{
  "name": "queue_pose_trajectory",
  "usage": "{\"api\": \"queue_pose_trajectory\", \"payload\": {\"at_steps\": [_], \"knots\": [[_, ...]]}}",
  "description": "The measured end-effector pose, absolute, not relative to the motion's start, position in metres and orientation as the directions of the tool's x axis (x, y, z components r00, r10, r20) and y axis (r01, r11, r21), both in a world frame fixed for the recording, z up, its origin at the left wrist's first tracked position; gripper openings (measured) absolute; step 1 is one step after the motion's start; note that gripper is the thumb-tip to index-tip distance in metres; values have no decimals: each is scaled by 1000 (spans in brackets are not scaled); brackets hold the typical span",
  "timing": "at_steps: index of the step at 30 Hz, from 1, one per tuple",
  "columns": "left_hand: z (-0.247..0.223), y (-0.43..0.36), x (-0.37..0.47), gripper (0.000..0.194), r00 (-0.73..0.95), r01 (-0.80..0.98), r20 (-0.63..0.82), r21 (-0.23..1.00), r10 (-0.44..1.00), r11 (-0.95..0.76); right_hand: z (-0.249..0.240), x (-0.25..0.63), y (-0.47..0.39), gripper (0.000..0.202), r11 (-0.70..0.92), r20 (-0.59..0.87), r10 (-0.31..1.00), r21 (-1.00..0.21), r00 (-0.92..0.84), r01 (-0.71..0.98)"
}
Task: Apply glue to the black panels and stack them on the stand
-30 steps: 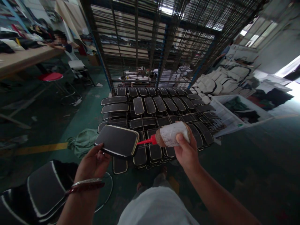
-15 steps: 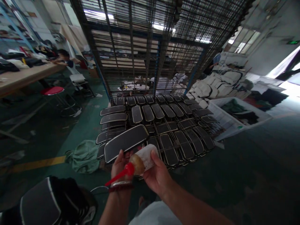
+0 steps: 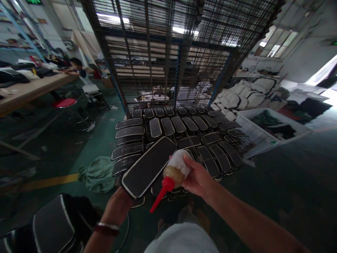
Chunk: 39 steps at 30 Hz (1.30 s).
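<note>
Fingers of my right hand curl round the squeeze bottle, and I should squeeze softly while my left hand, fingers mostly hidden, grips the black panel steady above the other panels.

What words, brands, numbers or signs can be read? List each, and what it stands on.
No text is readable.
Upper-left green sign: cut off, blurred.
Right-edge green sign: too small.
Green mark on the white bin: too small to tell if it is lettering.
White wrap on the squeeze bottle: no legible print.
</note>
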<state>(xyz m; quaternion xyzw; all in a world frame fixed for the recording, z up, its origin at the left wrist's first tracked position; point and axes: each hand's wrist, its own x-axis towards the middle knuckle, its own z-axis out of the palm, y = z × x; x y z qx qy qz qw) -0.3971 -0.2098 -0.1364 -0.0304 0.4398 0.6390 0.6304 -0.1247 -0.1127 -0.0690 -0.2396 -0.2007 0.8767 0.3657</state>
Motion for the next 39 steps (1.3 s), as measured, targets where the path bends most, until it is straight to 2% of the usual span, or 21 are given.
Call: {"api": "queue_pose_trajectory", "payload": {"at_steps": [1,3,4,6,9,12,16,19,23,26,32,39], "knots": [[-127,-206,-414,26,-197,-800,-576,562,794,209,-66,-118,-109,49,-664,-276,715,-555,-642,-502],[-100,-195,-438,26,-58,-583,-455,738,888,340,-60,-111,-104,51,-680,-286,674,-600,-681,-421],[-84,-188,-444,31,42,-486,-428,781,903,393,-57,-111,-103,53,-684,-295,659,-617,-692,-388],[-54,-173,-443,34,121,-333,-417,838,901,433,-54,-115,-104,57,-686,-314,639,-645,-703,-336],[-23,-157,-423,34,181,-189,-443,860,878,473,-54,-125,-110,59,-678,-318,622,-677,-715,-287],[-16,-152,-409,40,247,-144,-427,872,870,469,-55,-126,-115,59,-646,-297,642,-705,-707,-290],[-17,-160,-420,35,248,-60,-362,920,899,387,-38,-104,-106,54,-534,-253,767,-760,-589,-370],[-13,-169,-434,35,307,24,-360,928,881,371,-12,-85,-90,50,-341,-133,886,-836,-444,-430],[-8,-178,-441,40,386,77,-424,900,819,430,19,-75,-70,45,-24,92,957,-920,-274,-392],[-8,-183,-442,42,408,96,-453,885,792,456,29,-77,-64,46,79,180,943,-938,-279,-338],[-10,-189,-448,42,406,95,-454,884,793,457,27,-82,-68,47,132,223,931,-943,-287,-304],[-18,-193,-448,45,404,-30,-427,878,809,478,8,-87,-71,45,37,118,976,-921,-185,-388]]}}
